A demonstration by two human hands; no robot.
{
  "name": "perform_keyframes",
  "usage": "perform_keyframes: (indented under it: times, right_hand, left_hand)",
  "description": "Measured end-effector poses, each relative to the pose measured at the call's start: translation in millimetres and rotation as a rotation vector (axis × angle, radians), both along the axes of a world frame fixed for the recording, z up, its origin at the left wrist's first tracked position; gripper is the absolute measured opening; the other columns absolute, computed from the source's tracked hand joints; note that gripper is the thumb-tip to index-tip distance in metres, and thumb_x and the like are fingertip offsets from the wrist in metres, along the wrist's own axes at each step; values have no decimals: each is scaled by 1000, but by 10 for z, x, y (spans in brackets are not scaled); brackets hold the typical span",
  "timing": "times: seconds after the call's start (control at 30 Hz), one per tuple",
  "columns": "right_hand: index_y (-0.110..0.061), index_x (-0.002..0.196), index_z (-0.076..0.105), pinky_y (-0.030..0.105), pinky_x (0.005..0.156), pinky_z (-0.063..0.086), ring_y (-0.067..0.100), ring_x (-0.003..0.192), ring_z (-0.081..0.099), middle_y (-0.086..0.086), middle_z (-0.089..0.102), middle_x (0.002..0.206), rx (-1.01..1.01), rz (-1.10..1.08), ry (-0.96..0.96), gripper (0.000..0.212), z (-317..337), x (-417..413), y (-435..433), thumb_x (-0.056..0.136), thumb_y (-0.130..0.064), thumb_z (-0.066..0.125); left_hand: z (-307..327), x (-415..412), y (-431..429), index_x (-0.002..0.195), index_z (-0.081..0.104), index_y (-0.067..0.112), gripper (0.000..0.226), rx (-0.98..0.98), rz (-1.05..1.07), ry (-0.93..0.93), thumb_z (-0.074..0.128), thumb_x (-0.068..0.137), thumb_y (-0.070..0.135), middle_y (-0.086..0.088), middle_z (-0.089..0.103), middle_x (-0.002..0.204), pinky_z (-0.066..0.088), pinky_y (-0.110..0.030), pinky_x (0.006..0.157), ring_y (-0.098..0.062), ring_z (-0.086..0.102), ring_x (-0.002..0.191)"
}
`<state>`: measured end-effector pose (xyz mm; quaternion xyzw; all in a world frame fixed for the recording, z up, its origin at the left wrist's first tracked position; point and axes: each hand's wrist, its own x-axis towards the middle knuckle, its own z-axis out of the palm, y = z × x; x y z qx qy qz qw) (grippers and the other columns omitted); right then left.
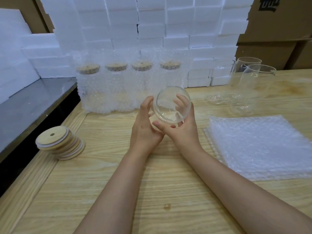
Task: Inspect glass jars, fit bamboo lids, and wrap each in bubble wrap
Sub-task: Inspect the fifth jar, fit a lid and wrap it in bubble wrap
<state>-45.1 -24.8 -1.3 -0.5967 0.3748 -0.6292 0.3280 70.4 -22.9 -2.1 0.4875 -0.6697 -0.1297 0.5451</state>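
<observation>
Wrapped jars [128, 88] w/ bamboo lids: 4, in a row along the far edge of the surface [59, 200]. Bare glass: 1 held jar [172, 105] over the middle, plus standing jars [253, 78] near the far right corner. 2 are clear, maybe a 3rd; glass overlaps, can't tell. Loose lids [60, 144]: 1 leaning stack by the left edge, approx 6–7, exact no. unclear. Bubble-wrap sheets [260, 149]: 1 pile at the right edge, sheet count unreadable. Foam blocks [152, 22] behind: dozens, too many to count. Cardboard boxes [278, 22]: at least 3, partly in view.
</observation>
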Motion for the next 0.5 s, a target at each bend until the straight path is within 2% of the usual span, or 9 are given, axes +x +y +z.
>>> perform_keyframes:
  times: [0.07, 0.13, 0.17, 0.23, 0.33, 0.43, 0.5]
  right_hand:
    - [-30, 131, 39, 2, 85, 38, -19, 113, 46, -46, 47, 114, -25, 11, 18, 93, -17, -5, -19, 51, -46, 84]
    - [-33, 129, 38, 4, 88, 37, -19, 115, 44, -46, 44, 116, -36, 17, 41, 95, -21, -4, -31, 47, -46, 84]
    - [-37, 127, 37, 5, 90, 36, -18, 116, 43, -46, 42, 117, -42, 18, 54, 95, -18, -5, -32, 45, -46, 85]
    - [-41, 125, 35, 5, 92, 34, -17, 117, 42, -45, 41, 119, -60, 19, 81, 94, -12, 0, -28, 45, -45, 85]
    - [-43, 125, 34, 4, 92, 35, -15, 117, 44, -44, 42, 121, -96, 14, 103, 92, -9, -4, -27, 48, -44, 85]
    - [-46, 124, 33, 6, 91, 36, -16, 116, 44, -44, 41, 121, -86, 18, 100, 91, -18, 7, -43, 49, -44, 85]
    - [-46, 125, 33, 9, 90, 38, -16, 115, 45, -44, 43, 118, -54, 33, 67, 92, -34, 23, -55, 49, -43, 84]
  left_hand:
    - [-34, 13, -32, 127, 22, 50, 88, -47, 24, -28, 81, 69, 22, 15, 55, 126, 46, -16, 77, -6, 60, 102]
    - [-63, 28, -55, 127, 24, 44, 83, -100, 33, -34, 76, 73, 9, 5, 57, 129, 40, -4, 75, -13, 61, 100]
    - [-67, 31, -60, 128, 24, 41, 83, -120, 27, -27, 76, 73, 7, -1, 57, 132, 38, -1, 76, -18, 61, 103]
    - [-67, 29, -64, 127, 24, 38, 83, -150, 2, -12, 79, 72, 8, -3, 52, 139, 41, -4, 78, -24, 61, 110]
    - [-72, 23, -61, 126, 25, 36, 74, -176, -21, 2, 75, 73, 21, 3, 46, 145, 40, -3, 78, -22, 61, 113]
    - [-87, 33, -77, 128, 25, 34, 80, -157, -2, -10, 79, 73, 12, 13, 42, 145, 38, -1, 80, -17, 59, 116]
    - [-91, 42, -84, 130, 25, 35, 80, -139, 24, -35, 78, 73, 15, 28, 37, 142, 37, -1, 80, -6, 55, 116]
